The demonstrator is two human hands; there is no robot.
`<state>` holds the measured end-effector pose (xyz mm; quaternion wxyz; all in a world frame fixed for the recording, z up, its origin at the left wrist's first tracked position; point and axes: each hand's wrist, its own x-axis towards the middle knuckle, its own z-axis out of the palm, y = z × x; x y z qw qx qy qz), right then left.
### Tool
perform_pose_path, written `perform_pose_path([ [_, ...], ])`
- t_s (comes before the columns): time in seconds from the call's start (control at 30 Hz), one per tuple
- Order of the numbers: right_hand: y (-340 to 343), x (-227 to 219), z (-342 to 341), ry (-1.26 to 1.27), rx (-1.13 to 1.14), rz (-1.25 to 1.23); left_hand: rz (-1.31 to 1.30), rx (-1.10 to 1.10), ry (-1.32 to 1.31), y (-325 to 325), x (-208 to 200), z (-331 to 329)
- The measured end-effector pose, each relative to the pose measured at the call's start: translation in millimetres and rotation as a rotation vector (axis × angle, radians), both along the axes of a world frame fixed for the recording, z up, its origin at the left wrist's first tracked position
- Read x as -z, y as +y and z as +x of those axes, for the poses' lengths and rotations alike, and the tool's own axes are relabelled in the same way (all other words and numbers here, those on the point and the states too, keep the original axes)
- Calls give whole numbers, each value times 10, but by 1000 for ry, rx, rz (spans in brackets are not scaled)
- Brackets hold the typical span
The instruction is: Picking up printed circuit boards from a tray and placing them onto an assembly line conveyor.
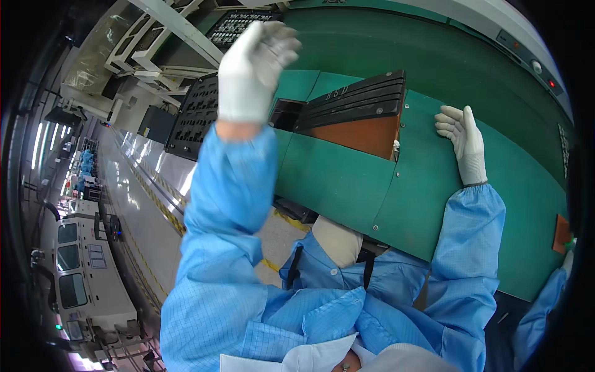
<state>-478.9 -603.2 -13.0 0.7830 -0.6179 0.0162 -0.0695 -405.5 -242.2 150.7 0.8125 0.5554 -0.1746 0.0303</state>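
My left hand (259, 71), in a white knit glove, is raised at the upper left, beyond the table's left part. Its fingers bend loosely with nothing in them, and the hand is slightly blurred. My right hand (462, 139), gloved in white too, is over the right part of the green table (334, 183). Its fingers are half curled, the thumb stands apart, and it holds nothing that I can see. Between the hands, a sloped fixture with black slats (353, 99) and a brown side (359, 133) sits in a cutout of the table.
A black tray with shaped pockets (197, 118) stands left of the table, and another black tray (238, 28) lies behind my left hand. A control panel with a red light (539, 71) is at upper right. Another person's blue sleeve (542, 310) shows at far right.
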Motion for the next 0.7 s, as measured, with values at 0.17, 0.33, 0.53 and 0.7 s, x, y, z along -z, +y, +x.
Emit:
perform_pose_path([
  [0.17,52,83,148,30,-43,-45,-126,-256,604,749,465,1814],
  [0.33,134,35,135,-63,-84,-76,176,719,-17,1204,568,3378],
  [0.53,115,-9,95,24,-36,-126,397,1425,-521,1531,1539,4375],
  [0.7,89,-130,64,45,-25,-307,605,1469,-561,1658,1791,4536],
])
